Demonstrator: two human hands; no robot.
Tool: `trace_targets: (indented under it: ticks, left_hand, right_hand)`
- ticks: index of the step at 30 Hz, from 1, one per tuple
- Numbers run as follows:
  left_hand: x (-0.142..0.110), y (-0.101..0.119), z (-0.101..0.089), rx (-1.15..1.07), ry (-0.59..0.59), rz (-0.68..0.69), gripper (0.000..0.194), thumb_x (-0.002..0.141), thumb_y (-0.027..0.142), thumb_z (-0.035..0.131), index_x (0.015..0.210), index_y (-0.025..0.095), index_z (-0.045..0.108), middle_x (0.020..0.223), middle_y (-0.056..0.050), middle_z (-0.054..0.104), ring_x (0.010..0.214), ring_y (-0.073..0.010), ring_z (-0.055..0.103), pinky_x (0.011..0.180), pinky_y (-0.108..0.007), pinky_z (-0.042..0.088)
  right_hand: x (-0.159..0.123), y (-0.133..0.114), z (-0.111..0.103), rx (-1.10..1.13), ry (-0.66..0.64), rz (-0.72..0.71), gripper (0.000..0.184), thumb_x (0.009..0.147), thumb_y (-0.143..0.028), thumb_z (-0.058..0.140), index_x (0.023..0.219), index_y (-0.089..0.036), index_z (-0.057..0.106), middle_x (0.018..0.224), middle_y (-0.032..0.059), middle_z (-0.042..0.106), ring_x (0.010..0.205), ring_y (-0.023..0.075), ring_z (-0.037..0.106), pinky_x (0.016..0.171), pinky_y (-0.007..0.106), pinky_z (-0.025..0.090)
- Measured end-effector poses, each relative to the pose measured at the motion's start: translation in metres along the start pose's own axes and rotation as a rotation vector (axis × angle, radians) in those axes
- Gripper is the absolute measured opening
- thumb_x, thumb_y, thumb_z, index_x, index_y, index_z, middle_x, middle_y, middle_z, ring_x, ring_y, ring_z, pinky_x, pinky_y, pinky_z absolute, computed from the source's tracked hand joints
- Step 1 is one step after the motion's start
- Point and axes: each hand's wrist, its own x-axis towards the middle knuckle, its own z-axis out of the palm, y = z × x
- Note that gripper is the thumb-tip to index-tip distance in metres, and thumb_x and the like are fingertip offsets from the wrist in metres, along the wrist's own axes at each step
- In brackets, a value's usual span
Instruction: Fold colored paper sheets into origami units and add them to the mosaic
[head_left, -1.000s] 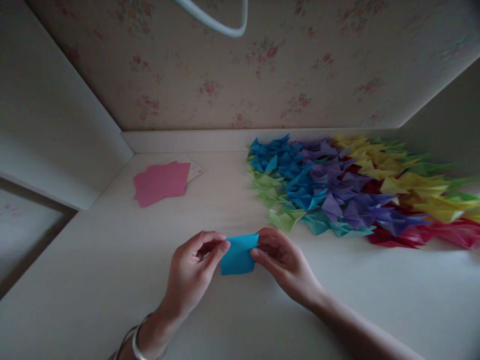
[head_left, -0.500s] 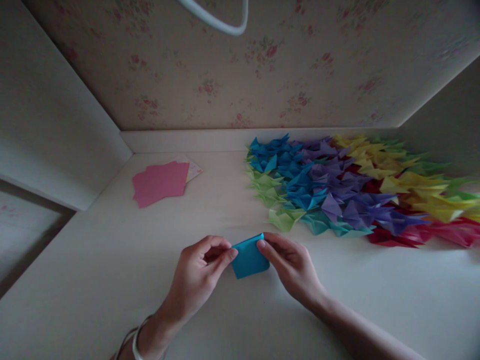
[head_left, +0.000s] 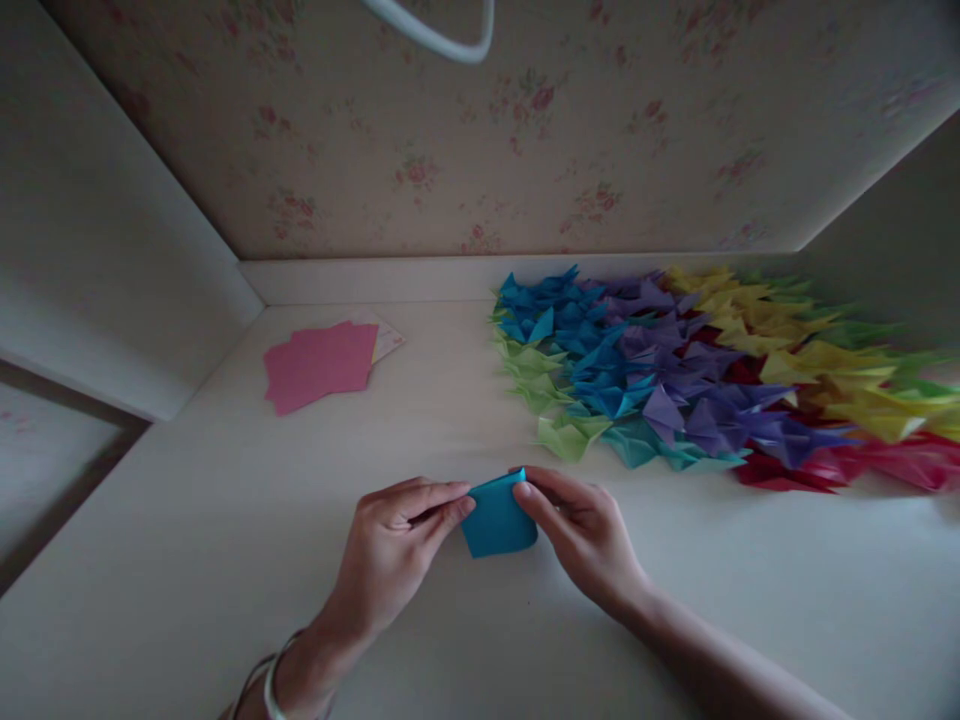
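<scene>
A small folded blue paper (head_left: 496,518) lies low over the white table (head_left: 187,560), near its front middle. My left hand (head_left: 390,555) pinches the paper's left corner between thumb and forefinger. My right hand (head_left: 581,535) pinches its upper right corner with the fingertips. Both hands rest close to the tabletop. A bangle sits on my left wrist.
A big heap of folded paper shapes (head_left: 697,375) in blue, purple, green, yellow and red covers the right back of the table. A stack of pink paper sheets (head_left: 319,365) lies at the back left. Floral wallpaper (head_left: 480,150) rises behind. A white curved object (head_left: 442,35) hangs at the top.
The blue paper has shifted slightly right and turned, its top corner now pointing up. Both hands have lowered toward the table, still pinching it.
</scene>
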Motion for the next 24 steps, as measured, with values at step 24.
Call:
trace_targets:
  ticks: [24]
  left_hand:
    - [-0.0029, 0.0051, 0.0001, -0.014, -0.107, -0.113, 0.011, 0.086, 0.027, 0.073, 0.085, 0.022, 0.082, 0.071, -0.002, 0.077, 0.063, -0.0156, 0.07, 0.057, -0.021, 0.053]
  right_hand:
    - [0.004, -0.0105, -0.0055, 0.036, -0.068, 0.032, 0.04, 0.094, -0.046, 0.058, 0.066, -0.018, 0.059, 0.063, -0.0019, 0.041, 0.061, 0.0141, 0.039, 0.054, 0.026, 0.031]
